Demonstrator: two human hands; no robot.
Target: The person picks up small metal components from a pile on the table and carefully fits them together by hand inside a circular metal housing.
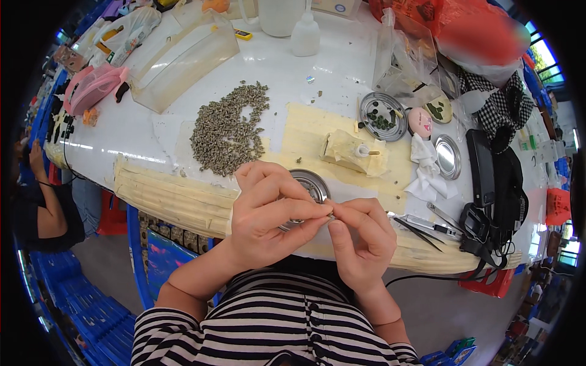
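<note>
My left hand (268, 210) and my right hand (363, 235) meet fingertip to fingertip above the table's near edge. Each one is closed in a pinch. A tiny greyish piece shows between the fingertips, too small to name. Under and behind my left hand is a round metal dish (312, 182), partly hidden by the fingers. Farther off to the left lies a spread heap of small grey-brown metallic pieces (223, 134). Beyond my right hand a block wrapped in cream tape (345, 152) carries a short white peg.
A metal dish with dark green bits (381, 119) sits at the right, near a round lid (448, 157) and crumpled tissue (421, 152). Tweezers (421, 230) and a black bag (506, 183) lie farther right. A clear plastic bin (183, 61) and white bottle (305, 36) stand behind.
</note>
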